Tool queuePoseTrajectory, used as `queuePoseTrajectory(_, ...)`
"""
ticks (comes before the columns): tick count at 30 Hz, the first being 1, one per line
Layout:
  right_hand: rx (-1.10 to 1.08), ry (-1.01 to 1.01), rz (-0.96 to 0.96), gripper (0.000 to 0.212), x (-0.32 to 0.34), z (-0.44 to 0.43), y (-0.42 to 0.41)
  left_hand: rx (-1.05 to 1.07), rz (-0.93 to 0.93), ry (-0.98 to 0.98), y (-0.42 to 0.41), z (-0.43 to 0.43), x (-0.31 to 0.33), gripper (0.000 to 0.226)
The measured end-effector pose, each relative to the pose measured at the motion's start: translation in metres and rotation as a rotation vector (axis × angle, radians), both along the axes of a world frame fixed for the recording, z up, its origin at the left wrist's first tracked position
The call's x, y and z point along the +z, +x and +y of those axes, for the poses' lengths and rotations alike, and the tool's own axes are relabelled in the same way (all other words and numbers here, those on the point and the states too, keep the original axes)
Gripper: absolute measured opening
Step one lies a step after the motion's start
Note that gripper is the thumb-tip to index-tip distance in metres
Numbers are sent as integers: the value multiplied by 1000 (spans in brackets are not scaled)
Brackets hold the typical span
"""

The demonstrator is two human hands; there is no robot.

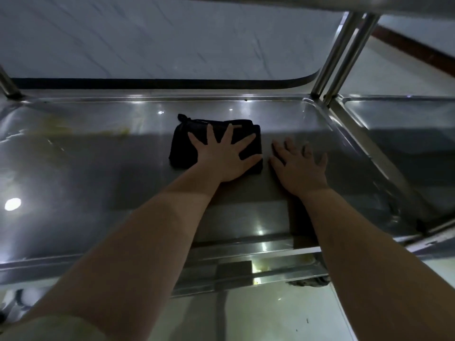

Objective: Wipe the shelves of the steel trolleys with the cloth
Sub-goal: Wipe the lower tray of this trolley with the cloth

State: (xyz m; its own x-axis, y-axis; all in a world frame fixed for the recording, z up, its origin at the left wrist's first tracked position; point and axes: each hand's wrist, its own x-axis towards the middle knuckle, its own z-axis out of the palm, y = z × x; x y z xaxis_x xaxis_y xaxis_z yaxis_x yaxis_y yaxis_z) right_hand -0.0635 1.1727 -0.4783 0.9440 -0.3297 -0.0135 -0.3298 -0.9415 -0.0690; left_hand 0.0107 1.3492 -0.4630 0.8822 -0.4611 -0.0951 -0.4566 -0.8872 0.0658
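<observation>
Marbled wall (172,40), dark skirting (147,83), pale glossy floor (270,321).

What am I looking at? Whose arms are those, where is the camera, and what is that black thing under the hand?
There is no machine here, only a person. The camera sits on the person's head and looks down, so you see their two arms reaching forward. They reach onto a shiny steel trolley shelf. The black thing is a folded cloth for wiping. The left hand lies flat on it with fingers spread, pressing it onto the steel. The right hand rests flat on the bare shelf beside the cloth and holds nothing. Far to the left is a yellowish smear, not yet wiped. On the right, past the upright poles, stands a second trolley.
</observation>
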Motion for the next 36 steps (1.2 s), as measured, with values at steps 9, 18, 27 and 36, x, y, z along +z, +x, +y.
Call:
queuePoseTrajectory(9,23,20,96,67,12,6,-6,31,44,-22,-53,135,-2,71)
queuePoseTrajectory(18,282,338,-74,44,21,168,13,143,32,-24,-71,204,0,77)
queuePoseTrajectory(27,173,80,15,52,10,228,20,169,57,-55,-131,265,-5,69)
queuePoseTrajectory(36,260,13,0,59,4,244,29,201,42,-48,-103,277,-7,74)
